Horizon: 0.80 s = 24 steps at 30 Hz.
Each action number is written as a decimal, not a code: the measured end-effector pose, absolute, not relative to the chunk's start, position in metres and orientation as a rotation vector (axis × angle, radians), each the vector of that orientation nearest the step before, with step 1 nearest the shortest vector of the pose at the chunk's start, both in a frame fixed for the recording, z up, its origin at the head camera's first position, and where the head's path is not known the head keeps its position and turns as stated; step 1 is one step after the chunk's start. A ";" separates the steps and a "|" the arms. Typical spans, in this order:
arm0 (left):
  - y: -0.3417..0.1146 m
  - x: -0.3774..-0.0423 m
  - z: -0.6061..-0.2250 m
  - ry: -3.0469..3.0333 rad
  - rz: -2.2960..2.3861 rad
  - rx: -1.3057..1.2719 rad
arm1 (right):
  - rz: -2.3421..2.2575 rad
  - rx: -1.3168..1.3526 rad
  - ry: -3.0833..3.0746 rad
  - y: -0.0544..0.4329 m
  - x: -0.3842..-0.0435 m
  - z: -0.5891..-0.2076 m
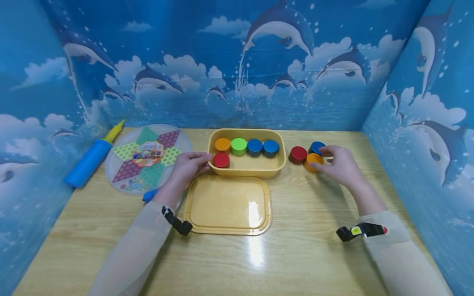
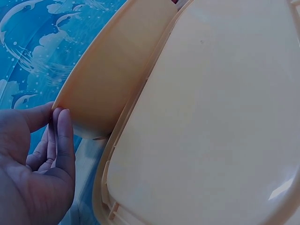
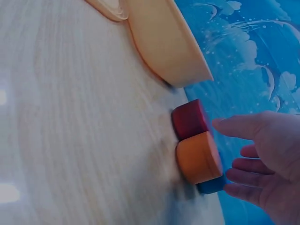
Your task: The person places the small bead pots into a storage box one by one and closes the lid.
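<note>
My left hand (image 1: 187, 167) pinches the rim of a yellow plastic box (image 1: 249, 172) at its left end; thumb and fingertips meet at that rim in the left wrist view. Inside the box stand an orange cylinder block (image 1: 222, 145), a green one (image 1: 238, 146), two blue ones (image 1: 254, 147) and a red one (image 1: 221, 160). My right hand (image 1: 342, 165) is held beside three more blocks right of the box, thumb and fingers apart. These are a red block (image 3: 191, 119), an orange block (image 3: 199, 158) and a blue block (image 3: 212, 185), clustered together.
A yellow lid (image 1: 227, 205) lies on the table in front of the box. At the left are a round Chinese-checkers board (image 1: 148, 158), a blue hand pump (image 1: 89, 162) with yellow nozzle, and a small blue object (image 1: 149, 195) partly behind the left wrist. Dolphin-printed curtains (image 1: 222, 53) enclose the table.
</note>
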<state>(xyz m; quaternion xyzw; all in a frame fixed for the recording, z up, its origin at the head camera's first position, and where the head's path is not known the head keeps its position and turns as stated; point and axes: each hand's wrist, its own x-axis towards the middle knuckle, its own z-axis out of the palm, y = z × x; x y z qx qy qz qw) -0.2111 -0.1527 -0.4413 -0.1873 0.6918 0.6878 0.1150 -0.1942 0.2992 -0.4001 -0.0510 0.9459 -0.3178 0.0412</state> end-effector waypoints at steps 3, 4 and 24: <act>-0.153 -0.211 -0.441 2.022 2.018 -0.553 | -1.025 -0.050 2.899 0.300 -0.191 -0.408; -0.153 -0.210 -0.441 2.019 2.020 -0.553 | -1.041 -0.014 2.903 0.300 -0.189 -0.411; -0.154 -0.209 -0.442 2.007 2.033 -0.536 | -1.202 0.217 2.966 0.291 -0.187 -0.448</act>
